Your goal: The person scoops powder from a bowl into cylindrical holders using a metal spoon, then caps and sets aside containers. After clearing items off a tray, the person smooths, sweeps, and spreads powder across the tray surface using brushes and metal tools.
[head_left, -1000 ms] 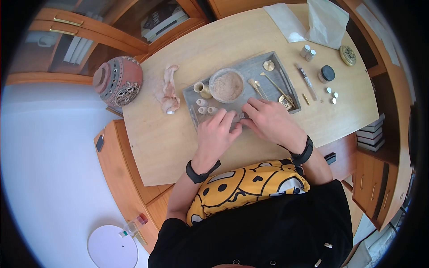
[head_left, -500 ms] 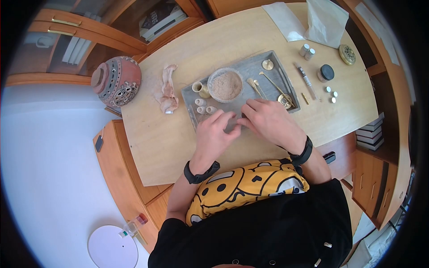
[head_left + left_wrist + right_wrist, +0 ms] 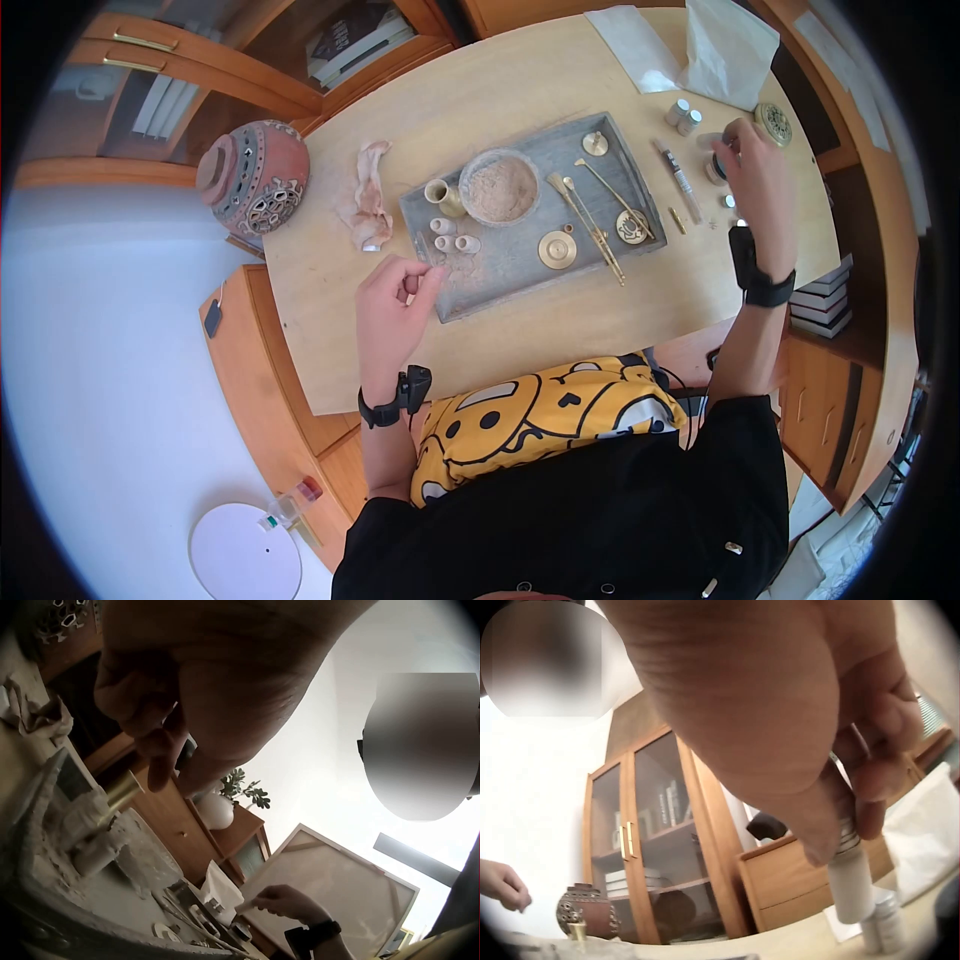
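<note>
Black short-sleeved top, black wrist-mounted camera straps.

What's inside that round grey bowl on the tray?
The round grey bowl holds pale pinkish-brown powder. The powder covers the bottom, so I can't see whether anything is buried under it.

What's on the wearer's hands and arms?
No gloves on the left hand or right hand. Each wrist wears a black band (left band, right band) with a small boxy black module. Short black sleeves, the left sleeve and right sleeve, leave both forearms uncovered.
</note>
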Tool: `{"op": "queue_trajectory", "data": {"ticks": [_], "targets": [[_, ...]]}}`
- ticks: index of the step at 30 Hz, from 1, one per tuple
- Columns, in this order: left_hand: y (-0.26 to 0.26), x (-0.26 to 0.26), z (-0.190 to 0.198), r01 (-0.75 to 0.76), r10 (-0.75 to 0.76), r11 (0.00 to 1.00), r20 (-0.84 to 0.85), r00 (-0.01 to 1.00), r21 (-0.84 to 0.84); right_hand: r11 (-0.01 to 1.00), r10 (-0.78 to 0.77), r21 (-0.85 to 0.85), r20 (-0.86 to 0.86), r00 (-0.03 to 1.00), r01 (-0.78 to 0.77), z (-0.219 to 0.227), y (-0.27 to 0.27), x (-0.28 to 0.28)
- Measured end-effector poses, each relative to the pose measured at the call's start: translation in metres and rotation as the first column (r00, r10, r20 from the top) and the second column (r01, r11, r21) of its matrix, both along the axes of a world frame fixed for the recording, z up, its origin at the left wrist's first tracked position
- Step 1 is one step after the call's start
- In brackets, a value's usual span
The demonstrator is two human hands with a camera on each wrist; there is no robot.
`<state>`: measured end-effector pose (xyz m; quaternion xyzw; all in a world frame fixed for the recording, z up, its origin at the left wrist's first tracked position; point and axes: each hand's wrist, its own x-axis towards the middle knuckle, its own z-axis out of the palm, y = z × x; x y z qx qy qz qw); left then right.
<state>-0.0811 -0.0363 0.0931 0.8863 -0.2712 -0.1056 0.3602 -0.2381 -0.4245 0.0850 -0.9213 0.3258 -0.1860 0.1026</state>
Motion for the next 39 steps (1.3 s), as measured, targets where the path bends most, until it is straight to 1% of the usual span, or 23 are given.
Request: {"op": "queue_trajectory", "data": {"ticks": [4, 6, 8, 9, 13, 15, 16, 19, 21, 23, 25, 26, 28, 29, 30, 31, 33, 35, 36, 37, 39], "targets": [[0.004, 0.001, -0.001, -0.036, 0.036, 0.999, -0.017, 0.999, -0.008, 0.999, 0.029, 0.032, -0.019, 0.999, -0.029, -0.021, -0.034, 0.007], [0.007, 0.002, -0.004, -0.064, 0.065, 0.997, -0.036, 0.997, 0.031, 0.999, 0.043, 0.021, -0.067, 0.997, -0.042, -0.031, -0.042, 0.012], [0.007, 0.001, -0.003, -0.048, 0.048, 0.999, -0.007, 0.999, 0.023, 0.999, 0.049, 0.010, -0.097, 0.994, -0.048, -0.038, -0.050, 0.016], [0.007, 0.001, -0.003, -0.035, 0.035, 0.999, 0.019, 0.999, 0.014, 0.998, 0.058, -0.001, -0.129, 0.990, -0.059, -0.041, -0.052, 0.018], [0.011, 0.003, -0.009, -0.014, 0.014, 1.000, 0.061, 0.998, 0.001, 0.997, 0.074, -0.017, -0.128, 0.989, -0.077, -0.050, -0.054, 0.021], [0.009, 0.003, -0.008, -0.078, 0.079, 0.997, 0.036, 0.996, -0.004, 0.999, 0.033, 0.030, -0.178, 0.983, -0.028, -0.052, -0.054, 0.022], [0.006, 0.002, -0.005, -0.076, 0.076, 0.997, 0.034, 0.997, -0.003, 0.999, 0.031, 0.031, -0.181, 0.983, -0.025, -0.051, -0.052, 0.021], [-0.001, 0.001, 0.001, -0.085, 0.085, 0.996, 0.010, 0.996, -0.032, 0.999, 0.010, 0.039, -0.139, 0.990, -0.004, -0.042, -0.047, 0.009], [0.001, 0.002, -0.002, -0.080, 0.082, 0.996, 0.051, 0.995, -0.046, 0.997, 0.013, 0.075, 0.014, 1.000, -0.014, -0.035, -0.050, -0.007], [0.013, 0.008, -0.013, -0.082, 0.083, 0.996, 0.043, 0.996, -0.024, 0.997, -0.007, 0.080, 0.024, 1.000, 0.005, -0.032, -0.055, -0.027], [0.019, 0.012, -0.017, -0.082, 0.083, 0.997, 0.032, 0.996, -0.007, 0.993, -0.083, 0.078, -0.056, 0.995, 0.087, -0.030, -0.054, -0.048], [0.020, 0.013, -0.019, -0.093, 0.093, 0.996, 0.039, 0.995, -0.009, 0.993, -0.083, 0.077, -0.062, 0.995, 0.088, -0.030, -0.052, -0.058], [0.020, 0.015, -0.023, -0.103, 0.104, 0.995, 0.040, 0.994, -0.010, 0.994, -0.075, 0.053, -0.240, 0.968, 0.090, -0.029, -0.044, -0.076], [0.022, 0.017, -0.027, -0.108, 0.109, 0.994, 0.080, 0.991, -0.014, 0.994, -0.074, 0.055, -0.246, 0.967, 0.090, -0.029, -0.039, -0.080], [0.022, 0.019, -0.029, -0.114, 0.115, 0.993, 0.123, 0.986, -0.018, 0.983, -0.070, 0.140, -0.322, 0.944, 0.121, -0.027, -0.031, -0.082], [0.018, 0.018, -0.028, -0.117, 0.119, 0.993, 0.122, 0.985, -0.016, 0.963, -0.057, 0.221, -0.394, 0.917, 0.155, -0.027, -0.026, -0.083], [0.009, 0.013, -0.022, -0.102, 0.100, 0.995, 0.172, 0.980, 0.004, 0.958, -0.031, 0.250, -0.391, 0.920, 0.138, -0.039, -0.019, -0.087], [0.011, 0.013, -0.026, -0.110, 0.103, 0.993, 0.185, 0.977, 0.029, 0.992, -0.018, 0.114, -0.234, 0.972, 0.046, -0.053, -0.014, -0.089], [0.012, 0.013, -0.027, -0.105, 0.094, 0.993, 0.187, 0.978, 0.050, 0.987, -0.084, 0.107, -0.276, 0.957, 0.118, -0.055, -0.010, -0.089], [0.012, 0.012, -0.026, -0.113, 0.101, 0.992, 0.192, 0.976, 0.053, 0.988, -0.076, 0.111, -0.272, 0.959, 0.110, -0.055, -0.007, -0.085], [0.009, 0.010, -0.025, -0.119, 0.104, 0.988, 0.153, 0.983, 0.095, 0.985, -0.124, 0.080, -0.303, 0.945, 0.156, -0.055, -0.004, -0.082]]}}
